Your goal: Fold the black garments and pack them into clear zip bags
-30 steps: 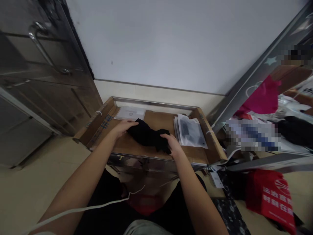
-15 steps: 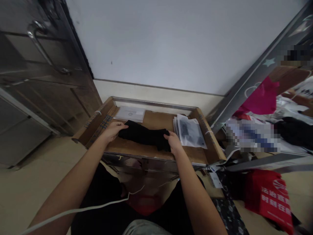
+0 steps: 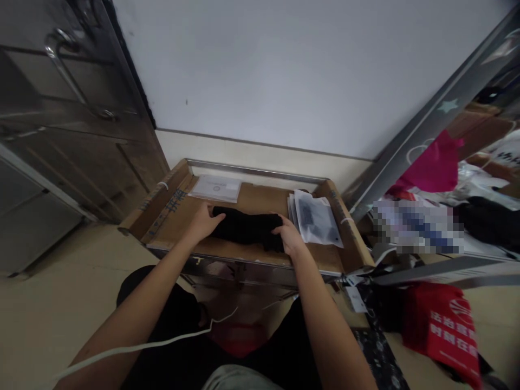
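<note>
The fingers of your left hand [image 3: 203, 223] and right hand [image 3: 291, 237] pinch opposite ends of a bunched black cloth [image 3: 247, 226], over the cardboard tray [image 3: 266, 199]. Just beyond your right hand lie overlapping translucent plastic bags [image 3: 319, 219]; farther back, left, a flat packet [image 3: 215, 188].

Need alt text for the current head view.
Two bare hands, left and right, hold opposite ends of a black cloth item over a cardboard-lined table. Flat clear packets lie at the far left; a stack of translucent bags lies beside the right hand.
</note>
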Available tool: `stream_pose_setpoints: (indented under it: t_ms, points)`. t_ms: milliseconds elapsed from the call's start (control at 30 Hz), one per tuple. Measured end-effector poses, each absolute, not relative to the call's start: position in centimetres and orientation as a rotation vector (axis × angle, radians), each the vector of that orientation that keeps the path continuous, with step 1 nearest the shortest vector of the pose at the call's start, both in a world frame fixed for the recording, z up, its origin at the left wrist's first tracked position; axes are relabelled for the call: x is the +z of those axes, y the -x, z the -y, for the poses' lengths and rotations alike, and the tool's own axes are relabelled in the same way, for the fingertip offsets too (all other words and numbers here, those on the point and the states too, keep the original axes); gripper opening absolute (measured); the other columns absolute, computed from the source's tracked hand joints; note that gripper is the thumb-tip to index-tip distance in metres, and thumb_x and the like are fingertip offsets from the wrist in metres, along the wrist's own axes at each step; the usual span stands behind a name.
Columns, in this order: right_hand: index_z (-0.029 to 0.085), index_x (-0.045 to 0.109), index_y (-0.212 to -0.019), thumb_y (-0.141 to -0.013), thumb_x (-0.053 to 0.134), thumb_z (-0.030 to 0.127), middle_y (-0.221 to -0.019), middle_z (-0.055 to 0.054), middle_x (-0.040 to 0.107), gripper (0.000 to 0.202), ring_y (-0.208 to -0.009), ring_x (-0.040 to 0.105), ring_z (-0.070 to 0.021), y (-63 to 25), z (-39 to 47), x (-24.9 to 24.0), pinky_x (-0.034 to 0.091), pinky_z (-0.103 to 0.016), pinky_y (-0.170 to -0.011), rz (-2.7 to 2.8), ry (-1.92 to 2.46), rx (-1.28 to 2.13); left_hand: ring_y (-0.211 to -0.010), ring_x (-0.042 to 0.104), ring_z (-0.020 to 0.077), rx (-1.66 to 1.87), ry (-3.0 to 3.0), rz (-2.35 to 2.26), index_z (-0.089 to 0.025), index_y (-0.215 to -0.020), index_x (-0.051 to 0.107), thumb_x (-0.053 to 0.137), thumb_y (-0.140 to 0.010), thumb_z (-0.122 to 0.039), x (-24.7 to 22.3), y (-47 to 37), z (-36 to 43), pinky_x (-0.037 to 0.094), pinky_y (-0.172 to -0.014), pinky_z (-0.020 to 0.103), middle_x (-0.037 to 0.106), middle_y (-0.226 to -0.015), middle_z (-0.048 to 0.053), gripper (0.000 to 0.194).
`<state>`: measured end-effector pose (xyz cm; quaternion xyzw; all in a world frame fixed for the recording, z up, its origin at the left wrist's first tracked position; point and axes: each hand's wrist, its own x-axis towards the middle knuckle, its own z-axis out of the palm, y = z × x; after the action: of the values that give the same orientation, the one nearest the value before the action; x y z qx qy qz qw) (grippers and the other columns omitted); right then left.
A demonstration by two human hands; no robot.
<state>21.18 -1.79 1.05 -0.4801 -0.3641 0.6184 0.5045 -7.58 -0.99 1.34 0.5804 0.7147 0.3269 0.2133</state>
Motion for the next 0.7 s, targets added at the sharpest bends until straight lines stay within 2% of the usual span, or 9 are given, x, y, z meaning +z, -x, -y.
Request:
stream_pose_setpoints:
  t_ms: [67, 133, 200, 300, 433, 567, 700]
  points:
    - [0.02, 0.069, -0.11, -0.047, 0.057, 0.008, -0.078, 0.005, 0.071, 0.065, -0.077, 0.061, -0.0192, -21.3, 1.8, 1.1, 0.045, -0.025, -0.065, 0.877, 1.153, 1.501, -0.087, 0.067, 0.0296, 0.836, -1.531, -1.981, -0.015, -0.096, 0.067, 0.075, -0.07, -0.049, 1.3, 8.5, 0.2, 0.048, -0.076, 0.036, 0.07, -0.088, 0.012, 0.043]
    - [0.02, 0.07, -0.105, -0.047, 0.056, 0.009, -0.076, 0.005, 0.07, 0.061, -0.075, 0.059, -0.0184, -21.2, 1.9, 1.1, 0.044, -0.024, -0.063, 0.876, 1.15, 1.492, -0.075, 0.066, 0.027, 0.744, -1.499, -1.924, -0.018, -0.072, 0.067, 0.078, -0.064, -0.045, 1.6, 9.2, -0.4, 0.046, -0.067, 0.033, 0.068, -0.072, 0.008, 0.031]
    - [0.02, 0.07, -0.097, -0.048, 0.057, 0.01, -0.07, 0.006, 0.067, 0.052, -0.071, 0.058, -0.0172, -21.0, 2.1, 1.1, 0.042, -0.023, -0.061, 0.879, 1.136, 1.478, -0.065, 0.062, 0.0231, 0.701, -1.458, -1.815, -0.018, -0.063, 0.064, 0.077, -0.062, -0.038, 2.2, 9.2, -0.3, 0.043, -0.06, 0.03, 0.063, -0.062, 0.004, 0.024]
    - [0.02, 0.069, -0.09, -0.054, 0.064, 0.013, -0.069, 0.005, 0.067, 0.037, -0.068, 0.059, -0.0166, -20.8, 2.6, 1.1, 0.044, -0.025, -0.063, 0.877, 1.097, 1.51, -0.057, 0.058, 0.018, 0.781, -1.361, -1.622, -0.018, -0.067, 0.066, 0.07, -0.062, -0.029, 3.4, 8.0, 0.3, 0.039, -0.054, 0.027, 0.063, -0.061, 0.001, 0.013]
    - [0.02, 0.069, -0.09, -0.055, 0.076, 0.015, -0.082, 0.0, 0.074, 0.036, -0.074, 0.066, -0.0189, -20.7, 2.9, 1.1, 0.051, -0.03, -0.071, 0.881, 1.08, 1.547, -0.059, 0.057, 0.015, 0.906, -1.302, -1.482, -0.017, -0.073, 0.067, 0.062, -0.062, -0.024, 4.6, 6.4, 0.6, 0.038, -0.054, 0.024, 0.065, -0.066, 0.0, 0.013]
    - [0.018, 0.069, -0.084, -0.054, 0.073, 0.009, -0.074, -0.001, 0.074, 0.031, -0.07, 0.068, -0.021, -21.0, 2.7, 1.0, 0.053, -0.031, -0.068, 0.85, 1.126, 1.569, -0.071, 0.063, 0.0179, 0.877, -1.306, -1.43, -0.017, -0.085, 0.071, 0.064, -0.062, -0.025, 5.0, 6.9, 0.1, 0.045, -0.061, 0.025, 0.071, -0.078, 0.002, 0.025]
    - [0.019, 0.069, -0.085, -0.057, 0.067, 0.007, -0.072, -0.001, 0.074, 0.031, -0.072, 0.07, -0.023, -20.9, 2.6, 1.2, 0.056, -0.034, -0.069, 0.715, 1.162, 1.63, -0.08, 0.063, 0.0199, 0.943, -1.492, -1.509, -0.017, -0.085, 0.068, 0.068, -0.063, -0.026, 5.2, 7.8, -0.3, 0.049, -0.071, 0.028, 0.071, -0.085, 0.003, 0.024]
